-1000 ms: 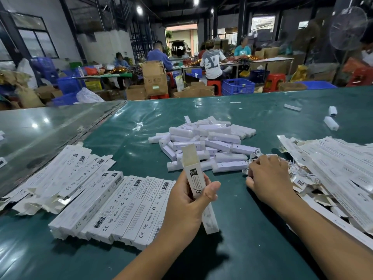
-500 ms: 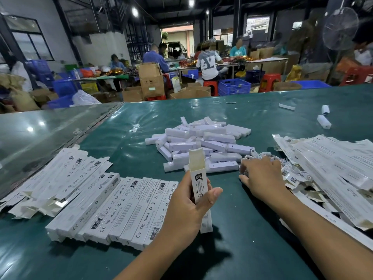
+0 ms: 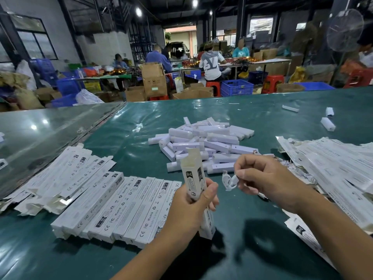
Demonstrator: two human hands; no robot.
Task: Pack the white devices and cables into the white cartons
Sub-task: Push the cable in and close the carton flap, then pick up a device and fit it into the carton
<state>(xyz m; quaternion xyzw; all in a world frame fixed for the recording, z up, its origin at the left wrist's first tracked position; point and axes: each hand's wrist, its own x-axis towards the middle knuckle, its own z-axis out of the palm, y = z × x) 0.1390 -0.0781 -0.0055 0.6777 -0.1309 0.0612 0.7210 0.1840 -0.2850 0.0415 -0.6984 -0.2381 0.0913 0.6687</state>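
Observation:
My left hand point(image 3: 191, 207) grips a long white carton point(image 3: 194, 176) upright, its top flap open. Just to its right, my right hand point(image 3: 262, 178) pinches a small coiled white cable point(image 3: 229, 181) above the table, level with the carton's upper half. A heap of white stick-shaped devices point(image 3: 203, 142) lies behind both hands. A row of closed white cartons point(image 3: 125, 207) lies flat to the left. More white cables point(image 3: 290, 166) lie tangled beside the right hand.
A pile of flat unfolded cartons point(image 3: 333, 164) covers the right side of the green table point(image 3: 242, 249). More cartons with open flaps point(image 3: 60, 176) lie at the far left. A few loose devices point(image 3: 328, 124) sit at the back right. People work at tables beyond.
My right hand has lifted off the cable pile with one coiled cable and moved left toward the carton. My left hand keeps holding the carton upright.

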